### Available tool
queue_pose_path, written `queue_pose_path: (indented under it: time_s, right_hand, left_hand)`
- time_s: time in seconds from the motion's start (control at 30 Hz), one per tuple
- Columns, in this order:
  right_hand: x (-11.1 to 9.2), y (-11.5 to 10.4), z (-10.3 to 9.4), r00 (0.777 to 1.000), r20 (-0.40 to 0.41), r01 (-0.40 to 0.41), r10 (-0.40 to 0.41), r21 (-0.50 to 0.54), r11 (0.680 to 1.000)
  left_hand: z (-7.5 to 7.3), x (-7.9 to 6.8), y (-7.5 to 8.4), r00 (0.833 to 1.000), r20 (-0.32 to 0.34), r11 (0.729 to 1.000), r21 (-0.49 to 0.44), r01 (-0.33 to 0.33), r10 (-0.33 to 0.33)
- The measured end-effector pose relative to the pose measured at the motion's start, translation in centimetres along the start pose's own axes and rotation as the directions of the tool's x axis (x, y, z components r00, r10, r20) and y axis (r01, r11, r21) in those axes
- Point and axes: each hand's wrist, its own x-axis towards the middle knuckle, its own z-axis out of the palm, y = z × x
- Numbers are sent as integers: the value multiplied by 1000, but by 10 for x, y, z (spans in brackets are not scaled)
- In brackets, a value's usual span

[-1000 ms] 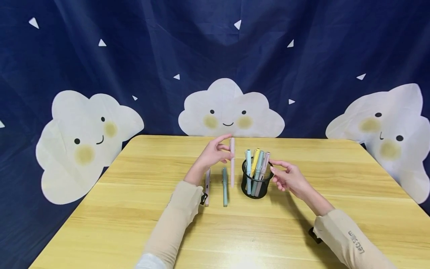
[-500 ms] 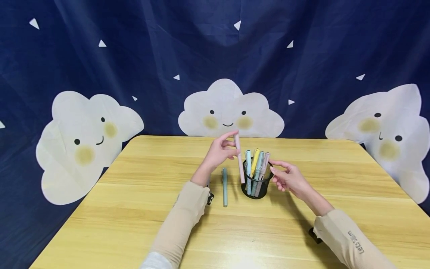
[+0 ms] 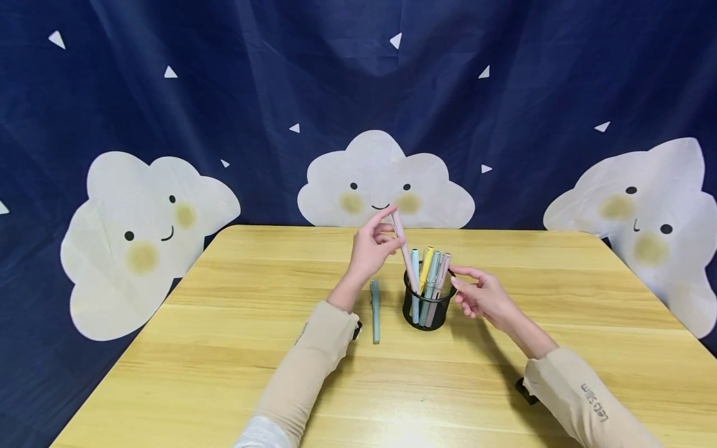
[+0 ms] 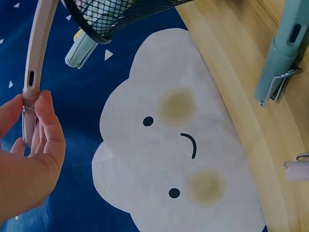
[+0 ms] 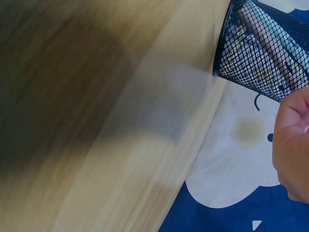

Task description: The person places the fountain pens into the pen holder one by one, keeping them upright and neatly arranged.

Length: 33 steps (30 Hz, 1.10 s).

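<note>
Between thumb and fingers my left hand pinches a pale pink pen near its clipped cap. The pen leans, its lower end at the mouth of a black mesh pen holder. The left wrist view also shows this pinch. At the holder's right rim is my right hand, thumb and index finger gripping it. A light blue pen, a yellow pen and others stand inside the holder. How deep the held pen reaches is hard to tell.
A teal pen lies on the wooden table, left of the holder. Another pale pink pen shows at the left wrist view's right edge; my left arm hides it from the head view. A blue cloud-print curtain hangs behind.
My left hand has moved right and slightly up with the pink pen, from beside the holder to its mouth. The pen has gone from upright to tilted. My right hand has stayed put.
</note>
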Motion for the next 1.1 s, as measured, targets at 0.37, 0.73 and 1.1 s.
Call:
queue_pose_path:
  time_s: [0.37,0.73,1.1]
  right_hand:
    - [0,0,-1,1000,3,6,-6,-4,1000]
    - [0,2,-1,1000,1,9,-9,9,1000]
    - [1,2,-1,1000,2,5,-5,-1,1000]
  left_hand:
    - [8,-2,-3,986,5,962,218,-162,165]
    - [12,-5,-9,987,59,938,309,-160,149]
    - [15,-8,-14,991,93,911,392,-125,96]
